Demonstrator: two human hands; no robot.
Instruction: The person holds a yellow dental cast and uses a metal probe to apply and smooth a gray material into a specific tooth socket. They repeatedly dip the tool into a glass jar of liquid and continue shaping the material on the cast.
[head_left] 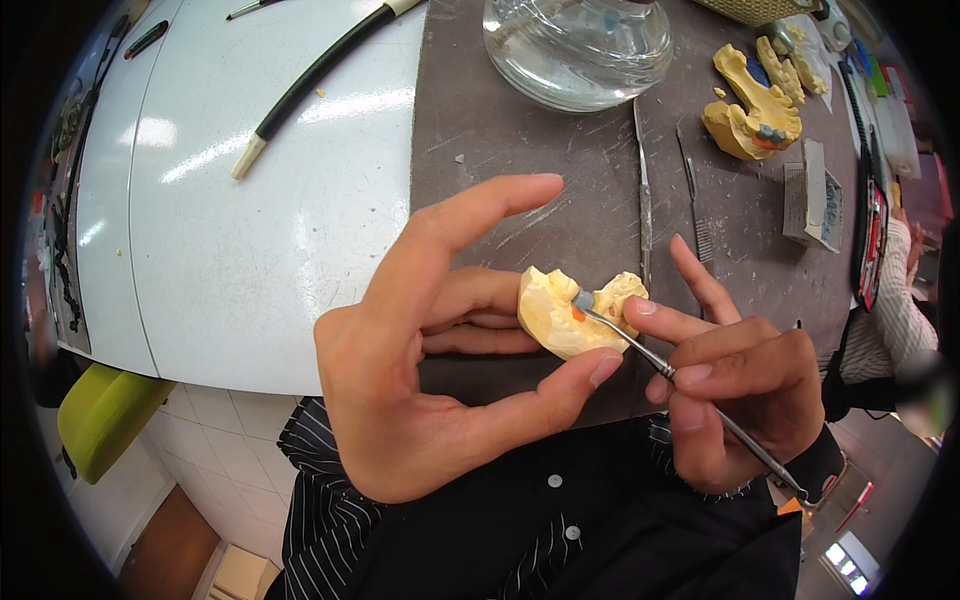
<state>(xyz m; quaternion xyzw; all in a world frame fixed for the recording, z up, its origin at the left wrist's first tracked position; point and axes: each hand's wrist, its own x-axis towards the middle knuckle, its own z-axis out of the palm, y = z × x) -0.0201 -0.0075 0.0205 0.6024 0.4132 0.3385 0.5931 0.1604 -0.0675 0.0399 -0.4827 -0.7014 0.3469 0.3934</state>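
My left hand grips a small cream-yellow plaster dental model between thumb and fingers, its index finger raised off it. A grey wax tooth sits on the model, with an orange-red patch just below. Held like a pen in my right hand is a thin metal wax carver. Its tip touches or nearly touches the grey tooth; exact contact is too small to tell. The right fingertips are beside the model's right edge, and the little finger points up.
Two metal tools, a slim carver and a ridged-handled one, lie on the brown mat. Beyond stands a glass vessel. Another dental model and a small box are at right. A black-handled brush lies left; a person's sleeve shows far right.
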